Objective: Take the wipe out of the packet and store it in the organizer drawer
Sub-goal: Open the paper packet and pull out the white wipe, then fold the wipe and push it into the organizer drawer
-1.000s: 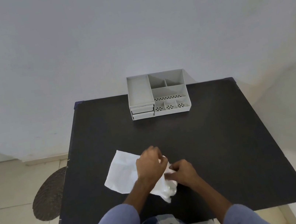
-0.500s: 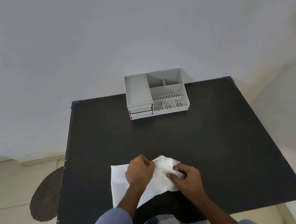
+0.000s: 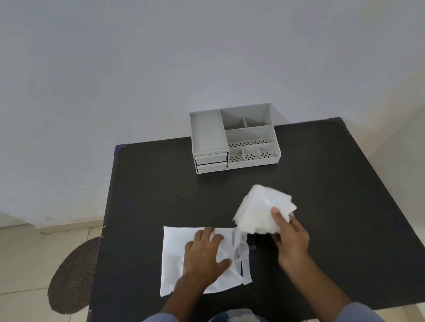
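Note:
A crumpled white wipe is held above the table in my right hand, right of the packet. The flat white packet lies on the black table near its front, its torn right end open. My left hand lies palm down on the packet, fingers spread, pinning it flat. The grey organizer stands at the table's far edge, with two shut drawers at its lower left and open compartments to the right.
A white wall rises behind the table. A round woven mat lies on the tiled floor to the left. Blue tape marks the table corners.
My right hand has pulled the wipe out of the packet and lifted it to the right. My left hand has flattened onto the packet, which now lies spread out.

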